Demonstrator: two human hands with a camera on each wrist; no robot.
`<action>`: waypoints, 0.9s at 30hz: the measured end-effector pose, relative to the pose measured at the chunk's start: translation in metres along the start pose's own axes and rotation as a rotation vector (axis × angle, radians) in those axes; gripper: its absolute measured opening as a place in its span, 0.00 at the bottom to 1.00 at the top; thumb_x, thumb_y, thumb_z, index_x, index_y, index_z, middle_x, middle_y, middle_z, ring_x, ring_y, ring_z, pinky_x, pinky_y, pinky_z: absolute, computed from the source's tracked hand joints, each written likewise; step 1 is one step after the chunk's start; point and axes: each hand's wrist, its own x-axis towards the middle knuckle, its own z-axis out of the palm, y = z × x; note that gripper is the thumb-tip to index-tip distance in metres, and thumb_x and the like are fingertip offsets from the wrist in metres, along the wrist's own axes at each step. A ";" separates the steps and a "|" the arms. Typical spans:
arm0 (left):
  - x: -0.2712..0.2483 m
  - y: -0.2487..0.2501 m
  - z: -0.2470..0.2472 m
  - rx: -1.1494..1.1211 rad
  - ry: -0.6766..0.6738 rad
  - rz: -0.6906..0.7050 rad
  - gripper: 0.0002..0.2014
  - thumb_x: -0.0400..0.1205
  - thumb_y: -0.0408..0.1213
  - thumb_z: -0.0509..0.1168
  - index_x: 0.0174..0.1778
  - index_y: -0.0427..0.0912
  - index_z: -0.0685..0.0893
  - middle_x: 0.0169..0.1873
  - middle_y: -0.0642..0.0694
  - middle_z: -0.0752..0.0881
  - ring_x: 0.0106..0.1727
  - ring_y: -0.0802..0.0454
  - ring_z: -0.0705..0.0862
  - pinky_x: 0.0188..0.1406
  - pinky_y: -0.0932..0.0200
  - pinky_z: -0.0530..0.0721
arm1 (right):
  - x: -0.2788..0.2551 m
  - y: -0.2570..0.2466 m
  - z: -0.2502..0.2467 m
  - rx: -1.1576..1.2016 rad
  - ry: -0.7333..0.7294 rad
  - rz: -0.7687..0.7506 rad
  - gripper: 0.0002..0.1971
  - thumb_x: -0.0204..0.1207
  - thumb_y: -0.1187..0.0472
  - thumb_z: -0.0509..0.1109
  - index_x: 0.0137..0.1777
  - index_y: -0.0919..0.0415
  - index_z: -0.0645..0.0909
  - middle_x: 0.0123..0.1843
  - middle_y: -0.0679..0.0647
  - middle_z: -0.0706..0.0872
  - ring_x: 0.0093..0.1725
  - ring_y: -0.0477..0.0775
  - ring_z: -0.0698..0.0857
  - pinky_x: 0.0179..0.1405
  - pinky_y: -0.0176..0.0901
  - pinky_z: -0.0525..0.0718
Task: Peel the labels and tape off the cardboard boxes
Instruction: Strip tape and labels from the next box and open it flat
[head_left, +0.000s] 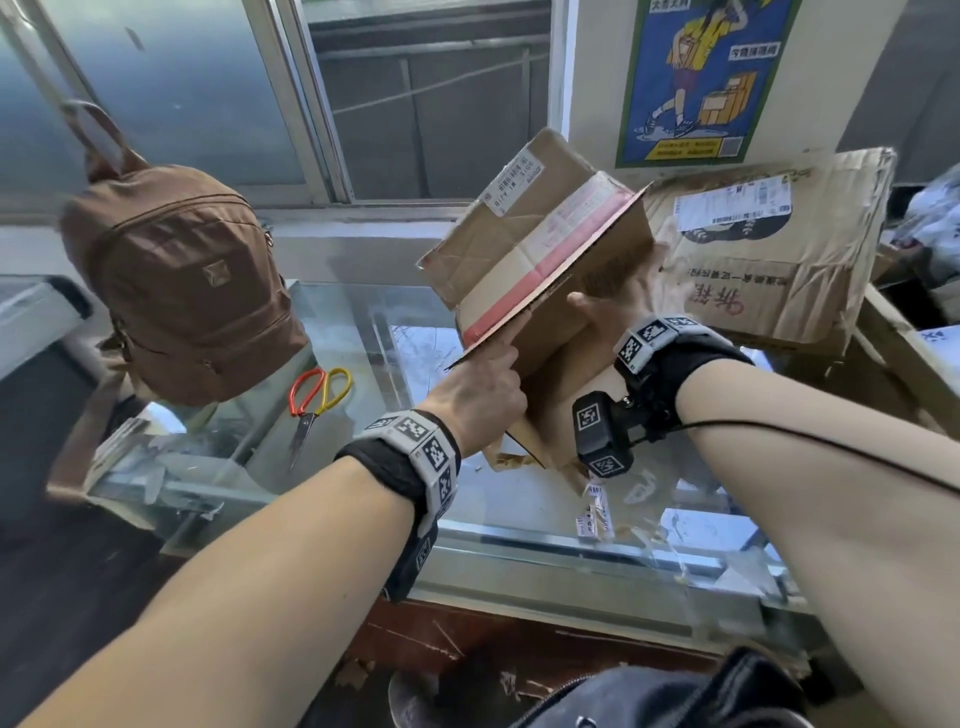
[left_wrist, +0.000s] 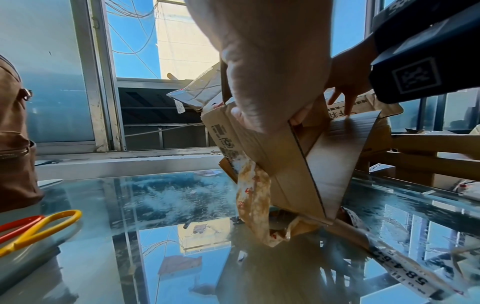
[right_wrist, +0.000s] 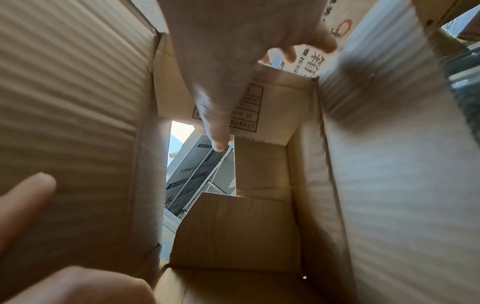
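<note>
Our left hand (head_left: 480, 387) grips the open cardboard box (head_left: 540, 270) at its near flap, the index finger laid straight along the flap's edge and the other fingers curled beneath it. Our right hand (head_left: 605, 312) reaches in from the box's right side with its fingers spread and mostly straight; the right wrist view shows them lying against the inner walls, though the blur there keeps us from saying how firmly they press. We hold the box tilted above the glass countertop (head_left: 363, 332), its lower corner close to the glass.

On the box, a white barcode label (head_left: 511, 182) sits on the upper panel, and a band of pink tape (head_left: 540, 270) runs along the flap. A crumpled strip of peeled tape (left_wrist: 253, 197) hangs from the box's underside down to the glass.

Just under the box, torn label scraps (head_left: 597, 512) lie on the countertop. Left of the box lie the red-and-yellow scissors (head_left: 317, 402), and beyond them stands a brown backpack (head_left: 182, 275). Right of the box and behind it leans a flattened carton (head_left: 769, 249) bearing its own shipping label (head_left: 732, 200). Above the box, a blue poster (head_left: 701, 78) hangs on the wall.
</note>
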 end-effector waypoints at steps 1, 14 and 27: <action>-0.001 -0.001 0.001 0.002 0.023 -0.005 0.18 0.80 0.22 0.54 0.44 0.43 0.87 0.37 0.49 0.84 0.54 0.42 0.76 0.78 0.36 0.29 | 0.001 -0.001 0.003 0.022 0.049 -0.014 0.60 0.66 0.46 0.79 0.84 0.57 0.37 0.81 0.66 0.57 0.79 0.70 0.59 0.76 0.67 0.63; 0.017 0.000 0.017 -0.218 0.357 -0.134 0.21 0.77 0.56 0.63 0.50 0.42 0.88 0.49 0.41 0.84 0.58 0.41 0.78 0.80 0.29 0.47 | 0.014 0.002 -0.008 0.188 -0.190 -0.016 0.27 0.80 0.62 0.55 0.79 0.65 0.60 0.76 0.68 0.71 0.74 0.67 0.71 0.70 0.48 0.67; 0.043 -0.005 0.014 -0.415 0.319 -0.738 0.51 0.76 0.23 0.61 0.79 0.50 0.27 0.82 0.30 0.42 0.82 0.28 0.52 0.77 0.25 0.53 | 0.013 0.047 -0.016 0.121 0.039 0.050 0.16 0.86 0.63 0.53 0.64 0.73 0.78 0.66 0.70 0.80 0.66 0.70 0.77 0.60 0.51 0.72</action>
